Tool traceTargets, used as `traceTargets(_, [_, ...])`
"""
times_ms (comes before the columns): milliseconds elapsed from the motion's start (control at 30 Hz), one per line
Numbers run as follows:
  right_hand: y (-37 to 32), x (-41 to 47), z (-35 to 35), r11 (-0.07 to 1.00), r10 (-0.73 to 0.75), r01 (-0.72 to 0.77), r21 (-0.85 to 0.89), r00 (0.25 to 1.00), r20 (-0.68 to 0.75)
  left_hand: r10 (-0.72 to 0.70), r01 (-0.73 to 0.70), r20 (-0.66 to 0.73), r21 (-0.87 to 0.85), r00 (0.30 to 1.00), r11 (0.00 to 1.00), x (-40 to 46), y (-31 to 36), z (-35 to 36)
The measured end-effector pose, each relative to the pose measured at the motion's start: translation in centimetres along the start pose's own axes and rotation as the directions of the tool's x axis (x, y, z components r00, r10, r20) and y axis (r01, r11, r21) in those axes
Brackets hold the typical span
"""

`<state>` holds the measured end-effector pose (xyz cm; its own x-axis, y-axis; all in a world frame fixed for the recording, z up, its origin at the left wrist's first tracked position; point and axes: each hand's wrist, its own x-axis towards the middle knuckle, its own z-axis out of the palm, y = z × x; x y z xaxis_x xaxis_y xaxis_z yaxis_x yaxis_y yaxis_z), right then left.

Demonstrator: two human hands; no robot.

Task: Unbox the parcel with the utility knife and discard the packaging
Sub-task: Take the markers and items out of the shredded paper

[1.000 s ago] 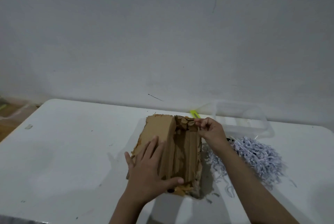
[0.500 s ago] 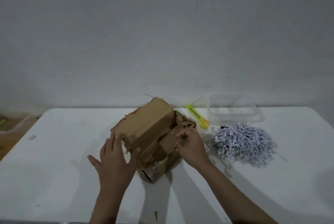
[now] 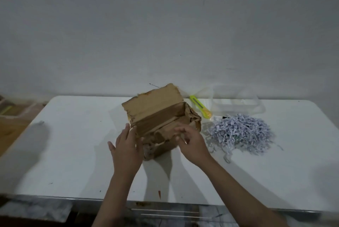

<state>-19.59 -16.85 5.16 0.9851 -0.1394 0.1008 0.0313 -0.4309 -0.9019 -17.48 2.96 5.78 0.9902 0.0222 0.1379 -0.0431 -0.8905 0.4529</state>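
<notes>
A torn brown cardboard box (image 3: 157,111) stands open on the white table (image 3: 73,144), one flap raised toward the wall. My left hand (image 3: 126,146) lies flat against the box's near left corner with straight fingers. My right hand (image 3: 190,142) has its fingers curled at the ragged near edge of the box on the right side, pinching the torn cardboard. A yellow utility knife (image 3: 200,106) lies on the table behind the box, to its right. What is inside the box is hidden.
A heap of shredded white paper (image 3: 240,133) lies right of the box. A clear plastic container (image 3: 236,101) stands behind it by the wall. The table's near edge runs below my forearms; a wooden floor shows at far left.
The box has turned and its flap has swung up toward the wall. My left hand shifted to the near left corner and my right hand moved to the near torn edge.
</notes>
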Motion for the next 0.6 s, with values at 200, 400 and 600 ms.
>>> traceTargets(200, [1.6, -1.7, -5.2, 0.992, -0.129, 0.127, -0.026, 0.964, -0.232, 0.194, -0.206, -0.12, -0.099, 0.974, 0.974, -1.4, 5.6, 1.8])
traceTargets(400, [6.1, -2.2, -14.6, 0.946, -0.223, 0.086, -0.312, 0.872, -0.436, 0.45, -0.471, -0.141, -0.291, 0.882, 0.833, -2.2, 15.6, 7.7])
traceTargets(600, [10.4, -0.8, -20.9, 0.859, -0.161, 0.008, -0.512, 0.953, -0.256, 0.595, -0.555, 0.056, -0.302, 0.802, 0.775, -1.6, 23.3, 14.0])
